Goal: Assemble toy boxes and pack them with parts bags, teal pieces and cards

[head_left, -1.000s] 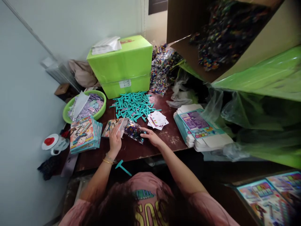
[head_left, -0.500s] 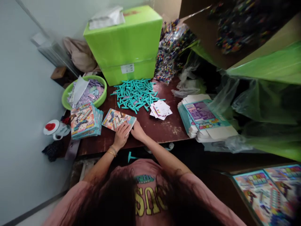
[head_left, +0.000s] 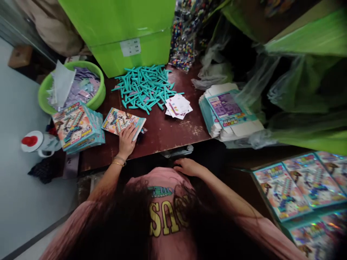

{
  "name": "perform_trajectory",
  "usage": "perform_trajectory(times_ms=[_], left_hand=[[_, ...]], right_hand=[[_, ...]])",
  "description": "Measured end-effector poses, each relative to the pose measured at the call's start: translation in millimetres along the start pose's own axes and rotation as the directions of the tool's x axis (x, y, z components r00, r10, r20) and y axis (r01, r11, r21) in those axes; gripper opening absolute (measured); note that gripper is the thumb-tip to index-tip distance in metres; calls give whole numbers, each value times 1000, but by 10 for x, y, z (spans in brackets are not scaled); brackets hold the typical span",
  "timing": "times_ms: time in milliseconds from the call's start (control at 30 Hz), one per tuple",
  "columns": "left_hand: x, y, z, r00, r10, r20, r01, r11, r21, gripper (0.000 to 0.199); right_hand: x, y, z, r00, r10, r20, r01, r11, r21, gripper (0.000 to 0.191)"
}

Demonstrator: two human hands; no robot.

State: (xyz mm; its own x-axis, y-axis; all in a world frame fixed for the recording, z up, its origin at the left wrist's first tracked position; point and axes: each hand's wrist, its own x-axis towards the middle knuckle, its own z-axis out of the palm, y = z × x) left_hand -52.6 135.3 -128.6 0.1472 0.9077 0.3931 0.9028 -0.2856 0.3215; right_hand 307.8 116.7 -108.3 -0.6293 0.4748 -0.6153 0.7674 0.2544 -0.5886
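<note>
My left hand [head_left: 127,139] rests on the right end of the printed box [head_left: 116,118], fingers spread across its upper face; whether my thumb hooks under the side, I cannot tell. The box lies on the dark red table [head_left: 159,141], near the front edge. My right hand [head_left: 188,167] has nothing in it that I can see, fingers loosely bent by my pink shirt [head_left: 162,172]. I judge the box light and made of thin card: stiff along its edges, easy to dent mid-panel, perhaps slick where the print is glossy. I'd take it across the two long sides, close to the corners, without squeezing. A dark, glinting item [head_left: 142,133] shows at its right end; I cannot tell if it is inside or beside. As for writing, the yellow lettering [head_left: 166,218] across my chest is biggest, partly covered, the word unclear. Next comes the white label [head_left: 130,47] on the green carton [head_left: 111,61], its marks unreadable. The box front carries what looks like "DIY" near its left end; no brand name is legible, and its finer print is lost.
</note>
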Motion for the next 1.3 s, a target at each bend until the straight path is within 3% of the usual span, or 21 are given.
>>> perform_trajectory(times_ms=[100, 167, 267, 333, 400, 500, 567, 667, 733, 867, 967, 1033, 1100, 1167, 1200, 1233, 1300], left_hand=[[26, 31, -31, 999, -32, -24, 32, 999, -11, 42], [55, 69, -80, 997, -44, -61, 42, 998, -38, 40], [96, 168, -219, 983, -88, -159, 65, 988, -143, 38], [107, 266, -352, 952, -208, -224, 143, 951, -275, 38], [111, 378, -494, 865, -426, -265, 294, 858, -422, 40], [141, 519, -672, 664, -714, -221, 493, 640, -589, 45], [191, 559, -762, 611, -782, -125, 532, 522, -667, 46], [277, 521, -889, 538, -838, -96, 452, 383, -806, 47], [316, 458, -972, 481, -869, -114, 373, 320, -871, 47], [364, 351, -1070, 434, -895, -108, 302, 257, -918, 46], [410, 302, -1084, 442, -891, -105, 299, 257, -919, 45], [439, 274, -1096, 463, -883, -79, 284, 233, -930, 44], [454, 252, -1119, 469, -882, -39, 248, 174, -953, 41], [456, 242, -1142, 474, -880, 10, 229, 113, -967, 39], [454, 243, -1148, 475, -879, 30, 227, 90, -970, 38], [452, 250, -1150, 477, -878, 46, 229, 74, -971, 38], [452, 275, -1142, 482, -874, 61, 237, 64, -969, 39]], right_hand=[[-55, -40, -427, 975, -218, 43, 205, 957, 203, 39], [-63, -114, -754, 942, -335, -12, 322, 896, 305, 41], [109, -262, -1226, 904, -379, -199, 425, 850, 311, 36], [408, -400, -1478, 849, -365, -382, 468, 854, 225, 30], [837, -580, -1643, 796, -328, -509, 428, 900, 89, 26], [1527, -901, -1718, 778, -203, -594, 164, 979, -121, 31], [1863, -1090, -1682, 751, -120, -650, -8, 982, -190, 38], [2066, -1220, -1593, 721, -79, -689, -92, 974, -208, 44], [2047, -1182, -1560, 718, -82, -691, -94, 972, -213, 46], [1896, -941, -1619, 691, -122, -712, -46, 976, -212, 42], [1785, -777, -1745, 666, -145, -732, 28, 985, -170, 35], [1662, -734, -1856, 614, -128, -779, 59, 991, -116, 34], [1434, -779, -1973, 485, -127, -865, 184, 982, -41, 32], [1088, -927, -2070, 357, -146, -923, 422, 906, 21, 32], [892, -1036, -2102, 330, -168, -929, 541, 840, 41, 32], [702, -1163, -2118, 338, -211, -917, 634, 771, 56, 32], [411, -1433, -2099, 392, -346, -852, 728, 683, 58, 31]])
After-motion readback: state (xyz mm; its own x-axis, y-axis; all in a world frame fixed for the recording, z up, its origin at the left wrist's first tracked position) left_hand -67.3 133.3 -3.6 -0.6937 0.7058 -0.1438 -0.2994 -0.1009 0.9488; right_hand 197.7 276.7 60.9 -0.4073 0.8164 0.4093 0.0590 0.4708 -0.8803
